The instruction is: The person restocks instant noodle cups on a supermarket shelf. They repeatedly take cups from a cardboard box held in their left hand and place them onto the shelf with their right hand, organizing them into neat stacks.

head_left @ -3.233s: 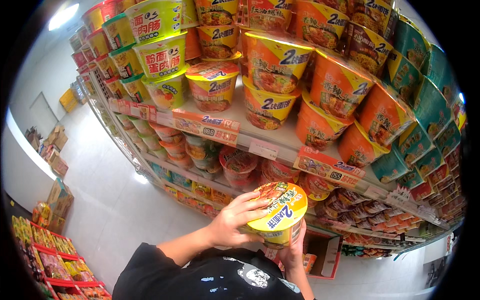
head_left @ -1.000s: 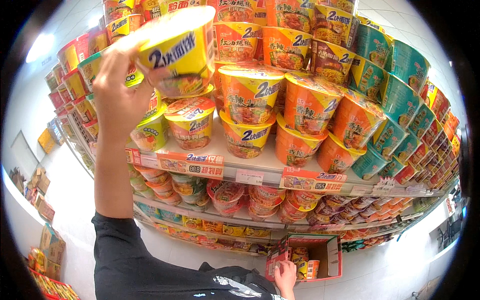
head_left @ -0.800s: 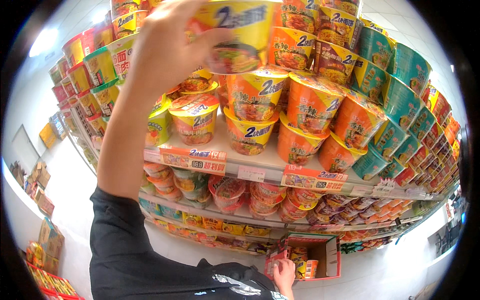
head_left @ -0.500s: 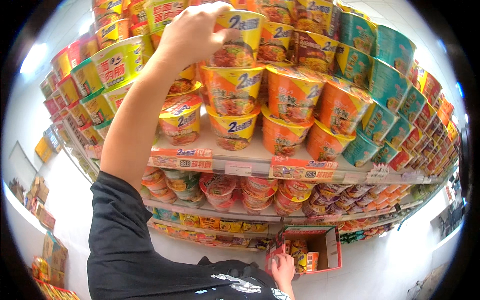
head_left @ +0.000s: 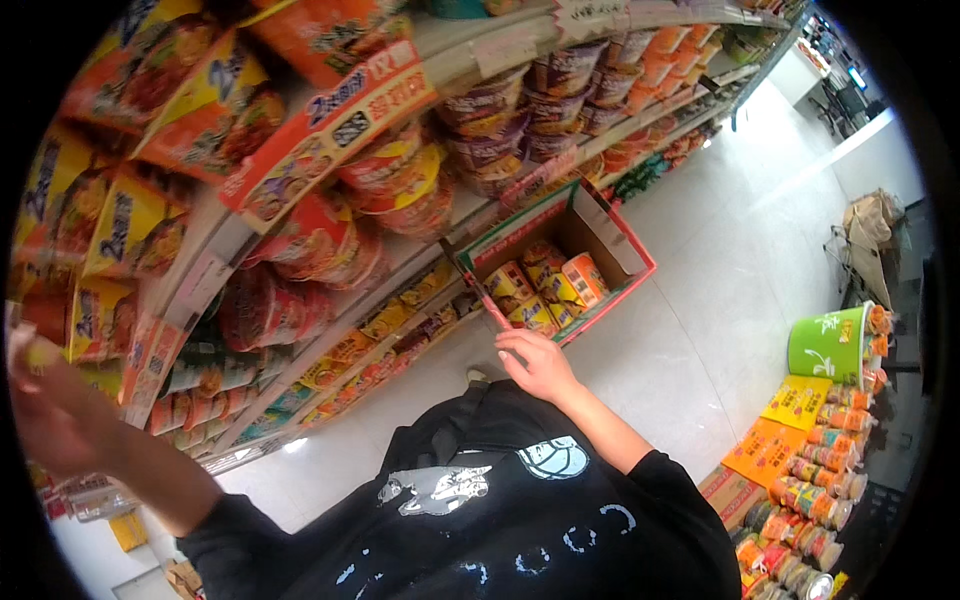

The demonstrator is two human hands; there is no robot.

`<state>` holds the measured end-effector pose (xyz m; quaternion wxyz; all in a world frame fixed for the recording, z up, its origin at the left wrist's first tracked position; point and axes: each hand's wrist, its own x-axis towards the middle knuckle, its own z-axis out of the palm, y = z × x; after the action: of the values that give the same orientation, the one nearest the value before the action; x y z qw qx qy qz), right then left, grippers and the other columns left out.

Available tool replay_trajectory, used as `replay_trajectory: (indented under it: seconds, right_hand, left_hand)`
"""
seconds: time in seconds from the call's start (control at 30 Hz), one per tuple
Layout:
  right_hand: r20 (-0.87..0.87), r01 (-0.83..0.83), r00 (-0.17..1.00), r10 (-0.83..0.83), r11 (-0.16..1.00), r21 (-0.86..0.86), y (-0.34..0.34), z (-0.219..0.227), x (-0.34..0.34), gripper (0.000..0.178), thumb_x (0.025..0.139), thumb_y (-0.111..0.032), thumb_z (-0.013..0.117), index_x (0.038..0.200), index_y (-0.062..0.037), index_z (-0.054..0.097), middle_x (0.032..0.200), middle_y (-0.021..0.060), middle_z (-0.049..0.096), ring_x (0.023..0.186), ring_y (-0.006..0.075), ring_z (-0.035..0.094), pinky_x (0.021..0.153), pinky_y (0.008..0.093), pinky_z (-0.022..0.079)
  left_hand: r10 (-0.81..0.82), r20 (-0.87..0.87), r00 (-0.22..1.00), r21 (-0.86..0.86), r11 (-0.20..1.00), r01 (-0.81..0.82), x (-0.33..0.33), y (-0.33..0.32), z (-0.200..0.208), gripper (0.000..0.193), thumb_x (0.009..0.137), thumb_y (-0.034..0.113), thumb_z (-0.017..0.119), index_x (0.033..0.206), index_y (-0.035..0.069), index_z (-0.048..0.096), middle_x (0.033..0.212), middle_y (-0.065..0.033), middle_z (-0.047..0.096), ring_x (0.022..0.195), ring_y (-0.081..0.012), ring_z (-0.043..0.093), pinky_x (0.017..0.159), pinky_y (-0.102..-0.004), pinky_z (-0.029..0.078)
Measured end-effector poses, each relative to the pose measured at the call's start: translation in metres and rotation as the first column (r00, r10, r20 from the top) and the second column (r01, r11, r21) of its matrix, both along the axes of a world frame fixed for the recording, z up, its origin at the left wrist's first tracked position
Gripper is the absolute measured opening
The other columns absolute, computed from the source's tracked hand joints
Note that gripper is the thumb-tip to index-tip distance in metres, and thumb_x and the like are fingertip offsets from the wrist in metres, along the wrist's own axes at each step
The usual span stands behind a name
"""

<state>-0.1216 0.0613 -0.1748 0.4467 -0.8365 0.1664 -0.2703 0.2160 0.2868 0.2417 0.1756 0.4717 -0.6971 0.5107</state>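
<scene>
Hands apart: left hand [head_left: 60,405] blurred at frame left, right hand [head_left: 540,366] by the cardboard box [head_left: 610,308], grips unclear; I'd steady it so the noodle cups [head_left: 583,280] inside, right of centre, don't topple.

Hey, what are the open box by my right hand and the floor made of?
The open box looks like cardboard, matt brown inside with thin printed walls. The floor seems glossy tile, ceramic or stone, judging by thin seams and reflections.

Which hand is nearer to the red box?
The right hand is nearer, at the near edge of the red box. The left hand, blurred, is well away at the picture's far left, by the noodle cups.
</scene>
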Motion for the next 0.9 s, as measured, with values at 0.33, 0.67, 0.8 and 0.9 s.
replay_trajectory:
  seconds: [0.33,0.67,0.8,0.9]
  right_hand:
    - [-0.207,0.236,0.959,-0.193,0.950,0.204,-0.107,0.017,-0.040,0.026,0.091,-0.008,0.066,0.115,0.0006,0.067,0.120,0.0193,0.067,0.100,0.0352,0.070,0.089,0.0408,0.056]
    - [-0.763,-0.182,0.638,0.102,0.983,-0.020,-0.243,-0.008,0.039,0.062,0.090,-0.042,0.067,0.140,-0.0068,0.056,0.145,0.0187,0.054,0.126,0.0393,0.059,0.102,0.0474,0.052]
    - [-0.915,-0.414,0.344,0.213,0.909,0.056,-0.249,-0.056,0.083,0.072,0.091,-0.051,0.066,0.147,-0.0097,0.051,0.153,0.0186,0.049,0.130,0.0362,0.058,0.104,0.0472,0.051]
    - [-0.958,-0.500,-0.043,0.284,0.824,0.267,-0.246,-0.085,0.101,0.076,0.090,-0.058,0.067,0.148,-0.0107,0.053,0.151,0.0173,0.052,0.130,0.0321,0.059,0.105,0.0456,0.052]
  left_hand:
    - [0.774,-0.552,0.311,0.824,0.448,0.347,-0.150,-0.145,-0.354,0.086,0.090,0.041,0.072,0.159,0.010,0.032,0.161,-0.0326,0.028,0.139,-0.0473,0.047,0.111,-0.0511,0.045]
    - [0.875,-0.480,-0.068,0.693,0.425,0.582,-0.206,-0.159,-0.424,0.077,0.089,0.025,0.065,0.156,0.006,0.033,0.151,-0.0318,0.043,0.142,-0.0459,0.043,0.118,-0.0462,0.037]
    - [0.834,-0.532,-0.146,0.713,0.534,0.453,-0.226,-0.165,-0.427,0.074,0.086,0.019,0.061,0.155,0.008,0.033,0.145,-0.0309,0.046,0.125,-0.0457,0.057,0.106,-0.0477,0.047]
    - [0.782,-0.599,-0.173,0.699,0.616,0.364,-0.237,-0.161,-0.436,0.072,0.084,0.016,0.059,0.152,0.007,0.037,0.141,-0.0285,0.048,0.111,-0.0405,0.063,0.099,-0.0467,0.050]
